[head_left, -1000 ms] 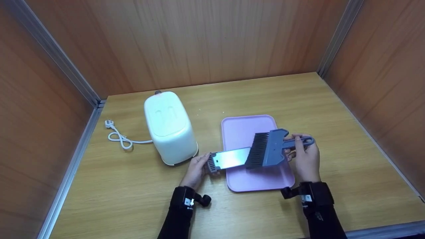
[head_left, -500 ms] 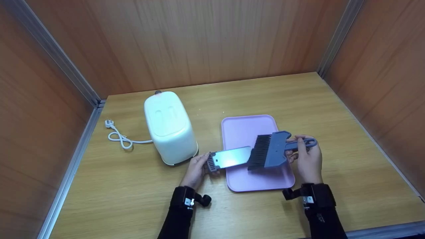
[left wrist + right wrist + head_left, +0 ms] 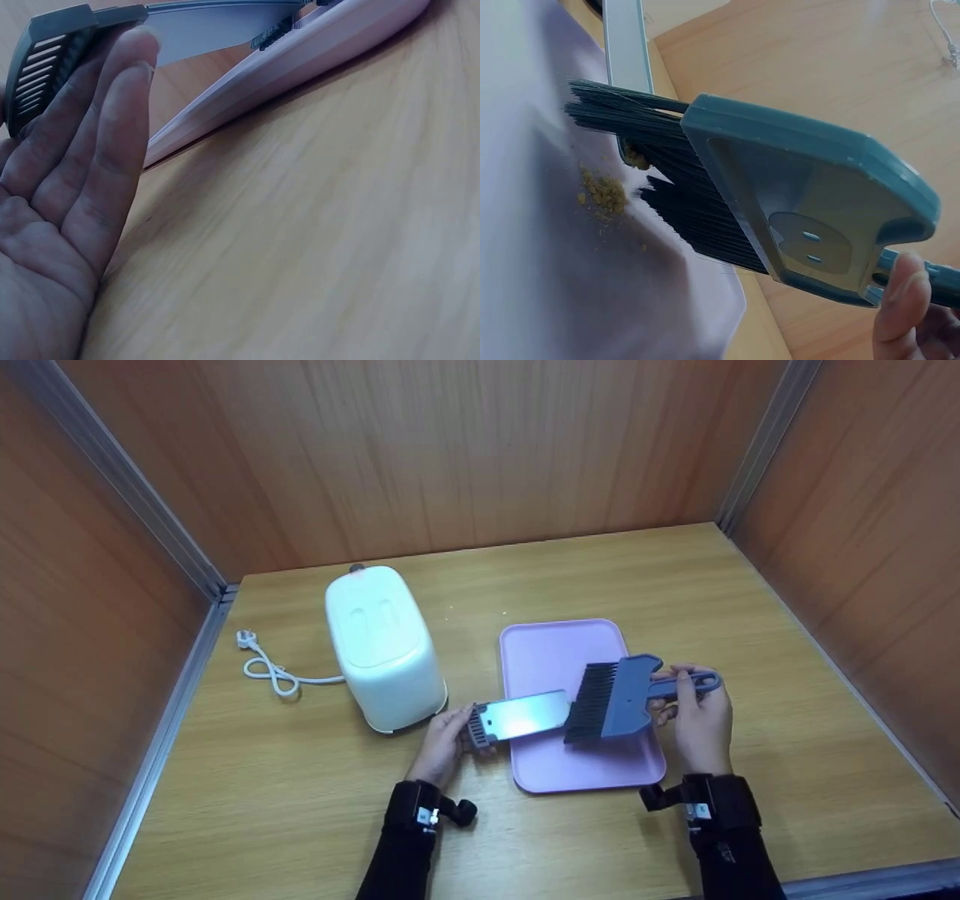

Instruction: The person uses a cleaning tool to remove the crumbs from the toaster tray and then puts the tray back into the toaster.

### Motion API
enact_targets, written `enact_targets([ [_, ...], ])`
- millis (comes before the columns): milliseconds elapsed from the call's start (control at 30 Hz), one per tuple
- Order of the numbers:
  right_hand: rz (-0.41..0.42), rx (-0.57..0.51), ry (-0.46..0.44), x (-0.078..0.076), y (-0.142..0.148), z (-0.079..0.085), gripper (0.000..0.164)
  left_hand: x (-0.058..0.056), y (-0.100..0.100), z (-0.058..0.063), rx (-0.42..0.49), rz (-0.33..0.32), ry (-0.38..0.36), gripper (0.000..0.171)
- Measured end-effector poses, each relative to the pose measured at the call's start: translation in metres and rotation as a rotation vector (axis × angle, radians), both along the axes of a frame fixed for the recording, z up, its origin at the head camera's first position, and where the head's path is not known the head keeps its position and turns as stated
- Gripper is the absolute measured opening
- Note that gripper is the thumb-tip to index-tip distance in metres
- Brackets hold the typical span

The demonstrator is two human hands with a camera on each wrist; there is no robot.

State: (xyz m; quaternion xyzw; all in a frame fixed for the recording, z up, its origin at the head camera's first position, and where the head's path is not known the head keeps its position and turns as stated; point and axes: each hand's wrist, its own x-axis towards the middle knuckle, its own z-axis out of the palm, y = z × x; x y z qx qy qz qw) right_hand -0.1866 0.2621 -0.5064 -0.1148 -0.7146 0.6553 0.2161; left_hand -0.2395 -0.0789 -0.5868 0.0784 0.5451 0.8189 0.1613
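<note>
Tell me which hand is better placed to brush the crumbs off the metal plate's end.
Right, most likely. The right hand holds the brush by its handle, with the bristles beside the crumbs. The left hand is busy holding the metal plate.

Blue brush over lilac tray

Left hand pinching, right hand gripping, forearms well apart.
</note>
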Motion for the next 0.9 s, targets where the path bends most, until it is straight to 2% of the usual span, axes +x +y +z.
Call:
enact_targets([
  [267, -0.002, -0.015, 0.036, 0.001, 0.003, -0.001, 0.024, -0.001, 0.001, -0.001, 0.014, 0.007, -0.007, 0.039],
  [500, -0.028, -0.001, 0.007, 0.001, 0.006, 0.000, 0.023, -0.001, 0.001, -0.002, 0.012, 0.008, -0.016, 0.036],
  [900, -0.041, -0.092, 0.001, 0.002, 0.014, 0.003, 0.023, -0.001, 0.002, -0.001, -0.003, 0.012, -0.020, 0.036],
])
